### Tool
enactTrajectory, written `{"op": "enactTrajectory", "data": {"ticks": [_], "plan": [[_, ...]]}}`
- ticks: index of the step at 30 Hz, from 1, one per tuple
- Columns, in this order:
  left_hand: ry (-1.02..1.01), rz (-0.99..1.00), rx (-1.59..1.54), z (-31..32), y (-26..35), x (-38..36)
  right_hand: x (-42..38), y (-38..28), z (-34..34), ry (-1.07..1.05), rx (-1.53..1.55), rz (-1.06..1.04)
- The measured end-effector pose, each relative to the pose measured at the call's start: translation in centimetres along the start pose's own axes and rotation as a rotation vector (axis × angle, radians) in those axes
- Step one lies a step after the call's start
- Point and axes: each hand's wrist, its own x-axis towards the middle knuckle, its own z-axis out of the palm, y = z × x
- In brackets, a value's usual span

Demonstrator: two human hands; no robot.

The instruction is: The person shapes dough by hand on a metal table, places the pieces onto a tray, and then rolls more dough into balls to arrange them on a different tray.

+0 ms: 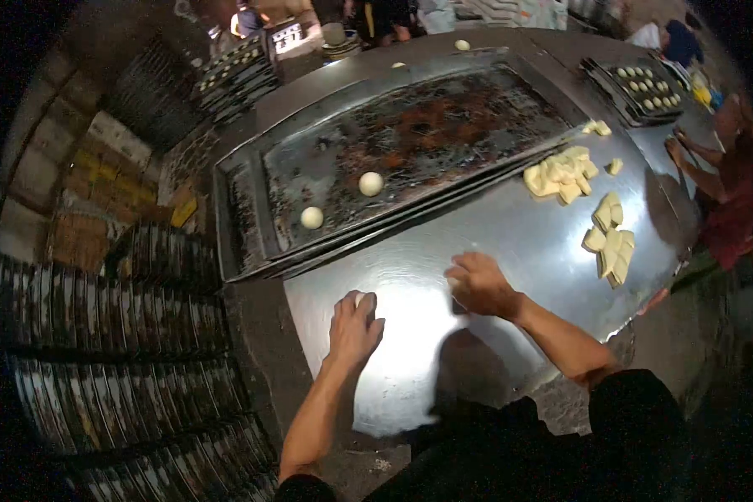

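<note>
My left hand (356,328) is curled over a piece of dough (361,299) on the shiny metal table (410,251); a little of the dough shows between its fingers. To its right, my right hand (480,286) is cupped over another piece of dough (454,285), mostly hidden under the palm. Beyond both hands lies a stained metal tray (410,142), stacked on others, with two round dough balls (371,184) (312,217) near its left front. Cut dough pieces (560,174) are heaped right of the tray, and more flat pieces (613,251) lie nearer me.
Racks of stacked trays (125,318) stand at the left. At the far right, a co-worker's hands (682,142) rest by the table edge, near a tray of dough balls (648,88). Another filled tray stack (234,71) stands at the back left.
</note>
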Motion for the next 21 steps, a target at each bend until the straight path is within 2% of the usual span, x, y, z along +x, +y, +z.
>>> {"op": "enactTrajectory", "data": {"ticks": [2,3,4,6,7,9,11,12,14,15,16,18,19,20,21], "plan": [[0.030,-0.067,0.039,1.7,-0.8,-0.1,-2.4,1.0,0.2,-0.005,0.232,-0.023],[0.024,-0.050,0.039,1.5,-0.7,0.3,-2.0,1.7,-0.3,-0.083,0.320,0.019],[0.070,-0.079,-0.076,1.3,-0.6,1.0,-1.7,2.5,-1.2,-0.071,0.310,0.023],[0.117,-0.098,-0.188,0.2,1.2,3.3,-0.1,3.0,-4.1,-0.029,0.455,0.242],[0.170,-0.049,-0.283,-1.5,3.9,5.9,2.2,1.8,-7.5,-0.009,0.532,0.472],[0.266,0.056,-0.381,-4.1,8.6,11.4,6.6,3.8,-10.7,0.439,0.478,0.256],[0.387,0.173,-0.352,-4.6,11.3,18.3,11.2,4.5,-15.4,0.529,0.370,0.497],[0.455,0.230,-0.321,-4.1,11.9,21.3,13.1,6.7,-15.1,0.700,0.290,0.373],[0.424,0.279,-0.211,-1.7,11.2,26.8,15.9,11.7,-12.9,0.630,-0.022,0.348],[0.392,0.321,-0.110,0.4,10.1,28.6,16.4,13.2,-11.4,0.258,-0.174,0.450],[0.105,0.254,0.033,2.6,7.9,30.0,16.3,14.3,-10.6,-0.126,-0.315,0.555],[-0.073,0.303,0.285,4.7,5.8,30.7,14.7,14.0,-10.3,0.114,-0.365,0.365],[-0.077,0.231,0.201,1.9,10.2,29.2,13.9,13.2,-11.0,0.224,-0.234,0.286],[0.167,0.303,0.076,2.8,10.4,28.8,11.5,12.3,-11.9,0.338,-0.114,0.221],[0.334,0.292,-0.099,3.3,12.3,27.3,7.0,11.1,-11.9,0.481,-0.108,0.189]]}}
